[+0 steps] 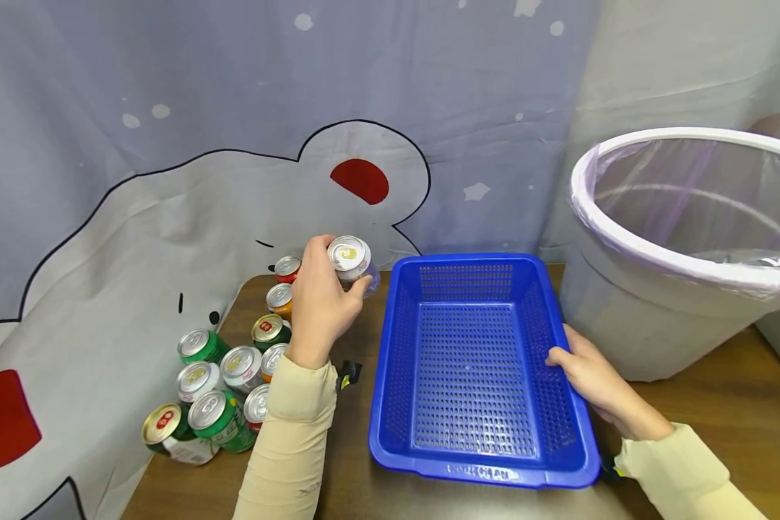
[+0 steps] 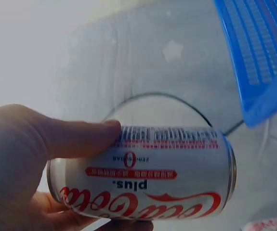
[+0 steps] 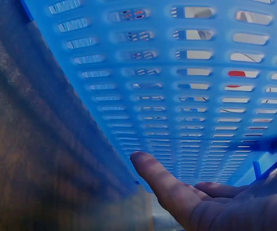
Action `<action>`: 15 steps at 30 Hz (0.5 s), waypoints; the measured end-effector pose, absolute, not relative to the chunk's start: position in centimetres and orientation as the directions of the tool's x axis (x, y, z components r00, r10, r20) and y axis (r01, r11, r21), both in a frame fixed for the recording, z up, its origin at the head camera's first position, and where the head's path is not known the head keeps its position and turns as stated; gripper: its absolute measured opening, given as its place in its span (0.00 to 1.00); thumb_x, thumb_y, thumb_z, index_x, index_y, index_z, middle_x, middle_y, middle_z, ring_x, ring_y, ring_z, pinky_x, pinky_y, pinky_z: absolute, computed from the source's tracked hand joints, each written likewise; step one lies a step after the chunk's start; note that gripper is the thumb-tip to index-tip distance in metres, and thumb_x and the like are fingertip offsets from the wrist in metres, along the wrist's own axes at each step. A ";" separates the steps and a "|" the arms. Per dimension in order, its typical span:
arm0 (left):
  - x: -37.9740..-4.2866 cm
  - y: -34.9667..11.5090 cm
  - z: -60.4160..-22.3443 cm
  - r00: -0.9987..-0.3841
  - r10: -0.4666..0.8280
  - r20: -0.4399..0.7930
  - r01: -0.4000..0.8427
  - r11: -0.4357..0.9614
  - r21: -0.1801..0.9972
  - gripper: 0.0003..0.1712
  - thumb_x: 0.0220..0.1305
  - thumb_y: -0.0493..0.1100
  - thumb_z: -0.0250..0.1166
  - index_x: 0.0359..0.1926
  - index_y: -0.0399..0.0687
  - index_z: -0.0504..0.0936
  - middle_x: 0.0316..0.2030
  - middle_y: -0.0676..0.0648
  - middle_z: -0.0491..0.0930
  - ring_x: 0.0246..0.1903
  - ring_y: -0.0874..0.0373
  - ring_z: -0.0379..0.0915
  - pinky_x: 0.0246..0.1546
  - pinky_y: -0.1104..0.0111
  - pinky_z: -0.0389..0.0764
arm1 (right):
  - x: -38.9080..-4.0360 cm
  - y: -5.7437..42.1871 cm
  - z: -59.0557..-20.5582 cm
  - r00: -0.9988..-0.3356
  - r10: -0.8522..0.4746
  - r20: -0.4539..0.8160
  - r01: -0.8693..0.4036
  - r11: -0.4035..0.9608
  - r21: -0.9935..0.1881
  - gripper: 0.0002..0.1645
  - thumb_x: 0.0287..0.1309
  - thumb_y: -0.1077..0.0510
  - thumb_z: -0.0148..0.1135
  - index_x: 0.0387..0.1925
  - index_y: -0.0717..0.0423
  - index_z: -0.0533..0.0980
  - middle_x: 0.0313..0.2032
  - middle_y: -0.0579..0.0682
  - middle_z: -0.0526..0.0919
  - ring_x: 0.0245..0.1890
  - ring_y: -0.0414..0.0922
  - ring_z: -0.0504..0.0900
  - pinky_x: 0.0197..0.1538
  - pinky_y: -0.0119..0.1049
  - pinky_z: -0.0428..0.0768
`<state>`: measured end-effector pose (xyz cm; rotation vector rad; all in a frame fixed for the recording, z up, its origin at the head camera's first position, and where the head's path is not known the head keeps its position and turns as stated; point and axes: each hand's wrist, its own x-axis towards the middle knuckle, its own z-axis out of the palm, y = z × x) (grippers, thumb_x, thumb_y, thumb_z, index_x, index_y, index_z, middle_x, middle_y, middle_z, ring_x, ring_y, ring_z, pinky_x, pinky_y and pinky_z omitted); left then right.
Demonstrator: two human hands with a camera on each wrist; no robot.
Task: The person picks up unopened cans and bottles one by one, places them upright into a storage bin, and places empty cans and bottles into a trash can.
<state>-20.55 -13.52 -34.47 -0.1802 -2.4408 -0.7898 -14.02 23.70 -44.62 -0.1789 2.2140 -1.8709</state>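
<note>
My left hand [image 1: 321,303] grips a white Coca-Cola Plus can [image 1: 349,256], thumb on one side and fingers round the other. The can's red lettering shows in the left wrist view, where the can [image 2: 167,168] lies sideways across the picture. In the head view it is left of the blue plastic basket [image 1: 487,471], its top facing the camera. My right hand [image 1: 591,372] holds the basket's right rim, the thumb over the edge and the fingers on the outer side. Fingers [image 3: 167,185] show against the slotted plastic in the right wrist view. No cans lie in the basket.
Several drink cans [image 1: 211,412] stand grouped at the left of the brown wooden table [image 1: 347,462]. A large grey bin [image 1: 617,310] with a clear liner rises right of the basket. Behind hangs a patterned cloth [image 1: 481,123].
</note>
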 end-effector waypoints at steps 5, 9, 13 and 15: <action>-20.7 -11.8 -33.1 -0.865 0.116 0.489 0.371 0.803 0.466 0.40 0.53 0.45 0.78 0.63 0.40 0.70 0.56 0.40 0.78 0.54 0.44 0.78 0.57 0.50 0.79 | -14.1 23.6 -44.5 -0.968 -0.230 -0.100 0.047 0.224 -0.973 0.37 0.59 0.70 0.46 0.71 0.72 0.55 0.58 0.77 0.74 0.44 0.51 0.86 0.42 0.43 0.87; -21.1 -10.0 -32.5 -0.873 0.235 0.427 0.428 0.787 0.444 0.40 0.53 0.46 0.79 0.62 0.41 0.70 0.54 0.43 0.79 0.52 0.47 0.80 0.54 0.51 0.81 | -14.2 23.6 -44.5 -0.970 -0.220 -0.099 0.042 0.248 -0.968 0.36 0.58 0.70 0.47 0.70 0.72 0.56 0.57 0.76 0.76 0.43 0.50 0.86 0.41 0.42 0.87; -21.8 -7.8 -32.4 -0.872 0.332 0.360 0.468 0.781 0.413 0.38 0.52 0.49 0.80 0.60 0.44 0.71 0.51 0.47 0.81 0.50 0.50 0.81 0.51 0.51 0.82 | -14.2 23.6 -44.4 -0.973 -0.212 -0.094 0.030 0.290 -0.957 0.36 0.58 0.71 0.49 0.69 0.72 0.57 0.56 0.74 0.77 0.42 0.50 0.85 0.40 0.41 0.87; -22.3 -6.7 -32.5 -0.874 0.366 0.319 0.475 0.781 0.406 0.38 0.52 0.50 0.80 0.59 0.45 0.71 0.50 0.48 0.81 0.50 0.51 0.81 0.52 0.52 0.82 | -14.1 23.6 -44.4 -0.972 -0.214 -0.095 0.026 0.306 -0.952 0.36 0.59 0.71 0.51 0.70 0.73 0.57 0.55 0.75 0.78 0.42 0.51 0.85 0.39 0.41 0.86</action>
